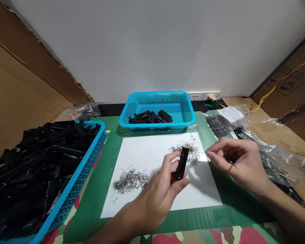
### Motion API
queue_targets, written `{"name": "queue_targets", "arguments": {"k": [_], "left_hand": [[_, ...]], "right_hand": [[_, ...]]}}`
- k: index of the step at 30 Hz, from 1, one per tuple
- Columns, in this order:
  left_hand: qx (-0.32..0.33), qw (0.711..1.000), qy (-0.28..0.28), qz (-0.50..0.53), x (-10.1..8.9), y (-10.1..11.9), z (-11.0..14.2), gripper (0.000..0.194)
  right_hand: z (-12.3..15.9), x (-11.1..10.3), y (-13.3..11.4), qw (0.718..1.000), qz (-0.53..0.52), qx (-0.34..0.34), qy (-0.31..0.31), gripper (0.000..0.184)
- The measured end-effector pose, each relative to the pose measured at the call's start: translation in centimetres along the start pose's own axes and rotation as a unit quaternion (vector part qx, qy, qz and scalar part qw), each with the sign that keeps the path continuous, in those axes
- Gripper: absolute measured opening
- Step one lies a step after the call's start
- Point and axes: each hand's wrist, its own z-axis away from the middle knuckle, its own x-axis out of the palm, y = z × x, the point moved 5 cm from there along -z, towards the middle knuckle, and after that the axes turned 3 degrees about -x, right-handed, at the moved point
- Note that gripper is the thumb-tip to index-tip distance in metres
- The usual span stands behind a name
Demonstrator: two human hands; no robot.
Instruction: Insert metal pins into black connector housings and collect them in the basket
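Left hand (160, 193): grasped one black part (183, 163), long axis steep, top leaning right. Right hand (241, 162): stood apart, rightward of it, clasping a thin metal tool (235, 165); pinched fingertips' contents indiscernible. Beyond: blue basket (156, 125) held black pieces (165, 117).

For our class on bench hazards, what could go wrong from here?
1. The left hand is right beside a loose pile of small wire pieces, so a brush might scatter them.
2. Black parts heap above the rim of the left-hand basket; some could slide out.
3. The black piece it grips could slip onto the wires.
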Motion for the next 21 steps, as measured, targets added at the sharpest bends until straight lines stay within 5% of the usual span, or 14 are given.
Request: {"name": "queue_targets", "arguments": {"k": [4, 10, 21], "left_hand": [[0.022, 0.995, -0.02, -0.1, 0.4, 0.0, -0.2, 0.045], [0.116, 0.947, 0.006, -0.298, 0.9, -0.2, -0.7, 0.046], [0.198, 0.914, 0.025, -0.353, 1.7, -0.3, -0.3, 0.036]], "right_hand": [[-0.7, -0.8, 0.3, 0.999, -0.011, 0.025, -0.033, 0.019], [-0.2, 1.3, 2.1, 0.967, -0.034, 0.146, -0.205, 0.02], [0.2, 1.8, 2.7, 0.952, 0.07, 0.174, -0.243, 0.01]]}}
